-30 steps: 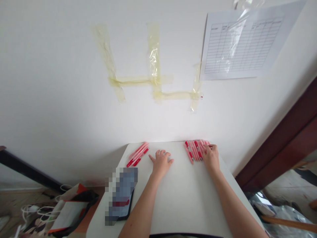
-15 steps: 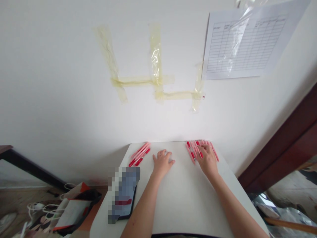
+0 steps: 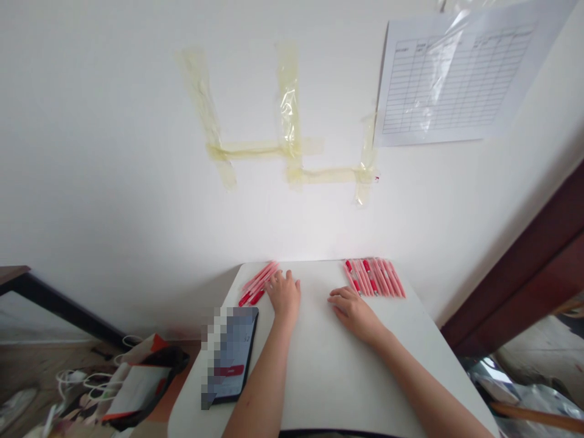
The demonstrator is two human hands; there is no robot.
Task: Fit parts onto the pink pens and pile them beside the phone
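Note:
My left hand (image 3: 283, 295) is at the right edge of a small pile of pink and red pens (image 3: 259, 281). Its fingers are spread, and the fingertips reach the nearest pen; I cannot tell whether they press on it. My right hand (image 3: 354, 309) hovers or rests over the middle of the white table, fingers pointing left and slightly apart, holding nothing I can see. Beyond it, against the wall, lies a row of several pink pens (image 3: 382, 278) side by side, a few with red parts.
A phone (image 3: 232, 359), partly blurred out, lies at the left of the white table (image 3: 337, 389). Behind stands a white wall with yellowed tape (image 3: 287, 103) and a printed sheet (image 3: 451, 85). Bags (image 3: 141, 383) sit on the floor at left; a dark red wooden frame (image 3: 520, 261) rises at right.
My right hand has left the row of pens at right and moved left toward the table's middle. My left hand has shifted left to the small pile.

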